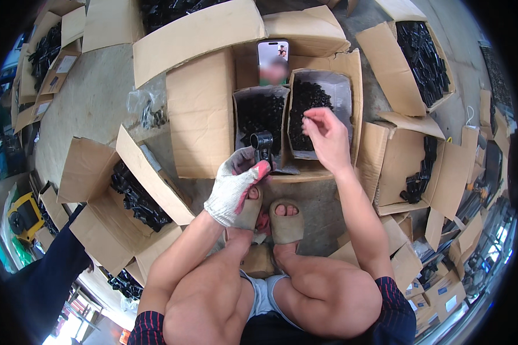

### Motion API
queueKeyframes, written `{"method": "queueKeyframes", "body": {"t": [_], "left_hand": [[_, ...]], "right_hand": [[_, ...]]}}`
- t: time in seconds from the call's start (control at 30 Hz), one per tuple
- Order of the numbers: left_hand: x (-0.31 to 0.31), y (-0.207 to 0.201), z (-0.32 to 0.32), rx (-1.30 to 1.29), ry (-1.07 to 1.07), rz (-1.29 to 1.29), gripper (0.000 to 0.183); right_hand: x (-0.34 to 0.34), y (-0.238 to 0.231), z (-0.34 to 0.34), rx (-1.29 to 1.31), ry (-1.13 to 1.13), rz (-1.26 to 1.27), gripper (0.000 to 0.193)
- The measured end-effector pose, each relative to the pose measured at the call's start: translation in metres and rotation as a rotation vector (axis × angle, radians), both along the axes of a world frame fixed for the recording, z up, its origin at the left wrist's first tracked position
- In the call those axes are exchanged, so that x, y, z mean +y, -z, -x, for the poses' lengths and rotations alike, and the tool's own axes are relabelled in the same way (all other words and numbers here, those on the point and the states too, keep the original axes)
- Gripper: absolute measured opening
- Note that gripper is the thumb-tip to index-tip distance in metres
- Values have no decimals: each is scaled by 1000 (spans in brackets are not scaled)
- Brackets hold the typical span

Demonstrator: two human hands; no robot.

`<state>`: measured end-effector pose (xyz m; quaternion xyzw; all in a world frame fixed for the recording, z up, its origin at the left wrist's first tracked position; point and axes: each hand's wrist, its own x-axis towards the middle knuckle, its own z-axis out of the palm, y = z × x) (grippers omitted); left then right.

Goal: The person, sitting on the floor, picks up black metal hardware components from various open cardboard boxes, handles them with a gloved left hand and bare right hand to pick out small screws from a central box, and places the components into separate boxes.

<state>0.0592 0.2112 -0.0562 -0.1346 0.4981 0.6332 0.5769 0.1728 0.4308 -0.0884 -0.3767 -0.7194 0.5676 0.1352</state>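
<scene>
My left hand (234, 187), in a white knit glove with pink-red fingertips, grips a black part with a round ring (263, 140) at its top. It holds the part upright over the near edge of the left inner box (236, 118), which is filled with small black pieces (259, 109). My bare right hand (330, 139) is above the right inner box (341, 95), also partly filled with small black pieces (313, 95). Its thumb and index finger are pinched together; anything between them is too small to make out.
Both inner boxes stand in a large open carton (201, 123), where a phone (273, 54) leans at the back. Open cartons of black parts stand at left (98, 230), right (380, 167) and far right (385, 69). A clear plastic bag (149, 112) lies on the floor. A dark-clothed person's arm (46, 282) shows at lower left.
</scene>
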Motion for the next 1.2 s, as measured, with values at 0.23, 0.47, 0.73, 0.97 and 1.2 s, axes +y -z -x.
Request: {"method": "queueKeyframes", "body": {"t": [0.23, 0.47, 0.73, 0.97, 1.2], "left_hand": [[4, -7, -3, 186, 18, 77, 45], [12, -16, -6, 337, 24, 111, 45], [19, -25, -9, 473, 9, 169, 45], [24, -29, -11, 524, -27, 185, 48], [25, -24, -15, 568, -81, 127, 49]], "right_hand": [[-58, -58, -5, 144, -70, 188, 23], [-69, -65, 2, 98, -130, -94, 16], [-70, -66, 5, 121, -165, -255, 16], [-72, -67, 7, 143, -165, -348, 15], [-79, -58, 11, 83, -135, -379, 11]]}}
